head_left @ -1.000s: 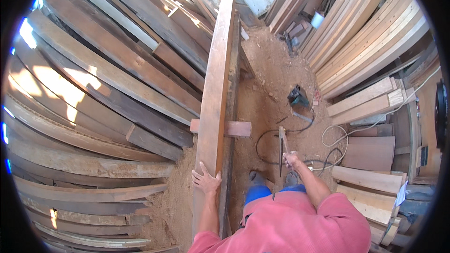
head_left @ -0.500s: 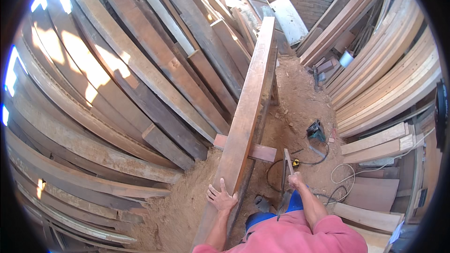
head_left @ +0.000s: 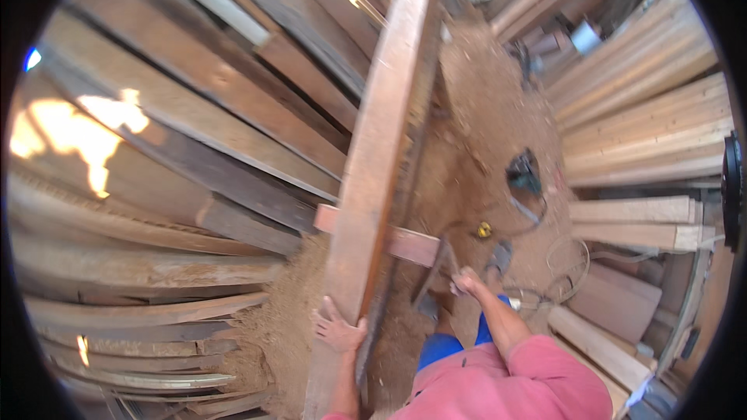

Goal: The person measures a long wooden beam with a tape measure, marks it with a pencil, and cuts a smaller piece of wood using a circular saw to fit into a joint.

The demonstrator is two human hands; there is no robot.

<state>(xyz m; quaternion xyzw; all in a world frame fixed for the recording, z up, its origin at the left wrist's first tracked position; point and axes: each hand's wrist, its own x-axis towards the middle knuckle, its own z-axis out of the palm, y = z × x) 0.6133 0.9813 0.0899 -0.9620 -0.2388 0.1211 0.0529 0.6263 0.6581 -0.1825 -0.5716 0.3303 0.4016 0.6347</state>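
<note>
A long, thick reddish-brown plank (head_left: 373, 148) runs away from me, resting across a short crosswise board (head_left: 412, 246). Spread out on the plank's near part is my left hand (head_left: 340, 330), fingers apart and holding nothing. To the right of the plank, my right hand (head_left: 467, 281) is closed round one leg of an L-shaped carpenter's square (head_left: 430, 276). The square's dark leg slants down toward me, close by the crosswise board's right end. Motion blur softens the square's edges.
Many boards (head_left: 194, 85) lean along the left side, and pale timber (head_left: 646, 140) is stacked at right. On the sawdust-covered ground lie a green-and-black power tool (head_left: 524, 173) with a cord and a small yellow object (head_left: 484, 230), perhaps a tape measure. A coiled pale cable (head_left: 585, 268) lies right.
My right hand has brought the square leftward, nearer the plank, and its legs now show as an angle. My left hand still lies on the plank. The whole view has shifted.
</note>
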